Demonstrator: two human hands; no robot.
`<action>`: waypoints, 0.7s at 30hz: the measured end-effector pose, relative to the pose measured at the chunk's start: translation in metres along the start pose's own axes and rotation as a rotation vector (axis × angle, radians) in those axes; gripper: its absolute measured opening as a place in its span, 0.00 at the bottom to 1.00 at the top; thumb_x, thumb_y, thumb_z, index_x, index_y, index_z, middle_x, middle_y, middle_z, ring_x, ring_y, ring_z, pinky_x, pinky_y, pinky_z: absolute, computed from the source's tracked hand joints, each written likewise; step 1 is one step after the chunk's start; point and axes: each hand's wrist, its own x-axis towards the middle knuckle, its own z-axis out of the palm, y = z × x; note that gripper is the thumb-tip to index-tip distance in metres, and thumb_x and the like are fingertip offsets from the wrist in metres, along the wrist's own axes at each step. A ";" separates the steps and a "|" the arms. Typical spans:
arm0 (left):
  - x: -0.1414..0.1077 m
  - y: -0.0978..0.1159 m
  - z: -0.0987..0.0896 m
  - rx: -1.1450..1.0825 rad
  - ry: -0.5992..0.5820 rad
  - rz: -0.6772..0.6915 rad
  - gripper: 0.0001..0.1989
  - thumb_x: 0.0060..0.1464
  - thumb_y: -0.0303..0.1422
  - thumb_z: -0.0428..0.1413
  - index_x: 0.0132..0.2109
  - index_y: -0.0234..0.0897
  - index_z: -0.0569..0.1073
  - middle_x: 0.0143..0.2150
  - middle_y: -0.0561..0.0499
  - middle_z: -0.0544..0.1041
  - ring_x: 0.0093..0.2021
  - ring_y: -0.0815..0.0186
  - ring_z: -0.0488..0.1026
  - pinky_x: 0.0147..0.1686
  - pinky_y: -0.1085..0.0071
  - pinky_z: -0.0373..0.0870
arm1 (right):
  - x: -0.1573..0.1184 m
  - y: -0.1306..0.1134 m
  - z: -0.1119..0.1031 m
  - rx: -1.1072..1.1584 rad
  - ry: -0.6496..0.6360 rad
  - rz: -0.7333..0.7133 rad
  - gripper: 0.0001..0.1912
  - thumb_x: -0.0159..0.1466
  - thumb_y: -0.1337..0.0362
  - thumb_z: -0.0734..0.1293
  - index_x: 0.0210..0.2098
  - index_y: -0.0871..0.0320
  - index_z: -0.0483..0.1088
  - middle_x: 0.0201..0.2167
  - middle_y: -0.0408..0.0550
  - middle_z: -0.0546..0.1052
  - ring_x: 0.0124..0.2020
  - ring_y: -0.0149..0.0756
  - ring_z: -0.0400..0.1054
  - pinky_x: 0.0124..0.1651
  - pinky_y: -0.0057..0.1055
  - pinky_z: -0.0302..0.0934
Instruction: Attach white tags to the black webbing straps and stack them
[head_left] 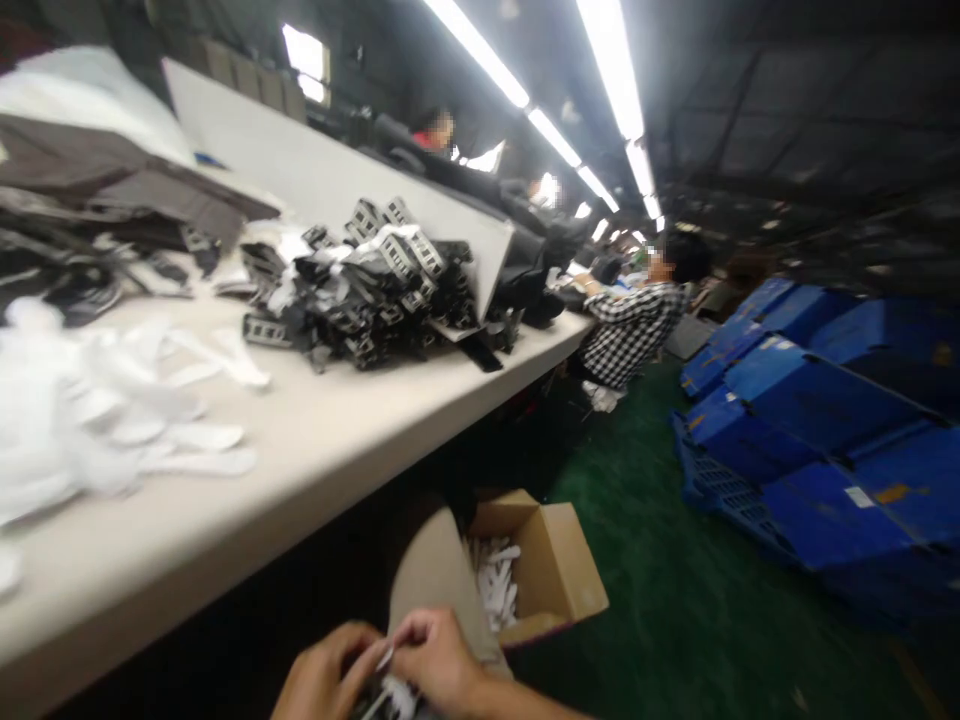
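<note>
Low in the head view, over my lap, my left hand [326,672] and my right hand [437,655] meet with fingertips pinched together. Between them is a small white piece [385,657], too small and blurred to name. More white material [399,694] hangs or lies just under the fingers, partly hidden by my hands. Beside my knee, an open cardboard box [574,560] on the floor holds several white strips [498,585].
On the table [300,430] lie loose white cut pieces [112,410] and a heap of black-and-white patterned pieces [375,285]. Farther along sits a person in a checked shirt [634,325]. Blue crates [817,400] are stacked on the right above the green floor [637,560].
</note>
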 end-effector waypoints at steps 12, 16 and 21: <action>-0.004 -0.024 0.010 -0.319 -0.098 -0.097 0.14 0.44 0.40 0.61 0.33 0.32 0.77 0.28 0.48 0.79 0.30 0.62 0.74 0.31 0.71 0.67 | -0.016 -0.002 -0.010 -0.073 0.020 -0.158 0.15 0.53 0.55 0.74 0.27 0.61 0.72 0.24 0.43 0.74 0.25 0.30 0.65 0.30 0.27 0.58; -0.009 -0.017 0.010 -0.347 -0.082 -0.068 0.16 0.47 0.42 0.60 0.37 0.32 0.76 0.30 0.48 0.78 0.31 0.63 0.74 0.30 0.72 0.67 | -0.015 0.000 -0.010 -0.073 0.027 -0.178 0.13 0.55 0.56 0.73 0.28 0.61 0.71 0.24 0.42 0.73 0.25 0.29 0.64 0.29 0.26 0.56; -0.013 -0.005 0.001 -0.191 -0.085 0.009 0.17 0.56 0.44 0.55 0.37 0.34 0.80 0.34 0.46 0.81 0.36 0.60 0.76 0.35 0.71 0.67 | -0.013 0.004 -0.012 -0.080 0.014 -0.209 0.11 0.57 0.58 0.71 0.29 0.60 0.71 0.25 0.42 0.73 0.28 0.31 0.65 0.32 0.26 0.58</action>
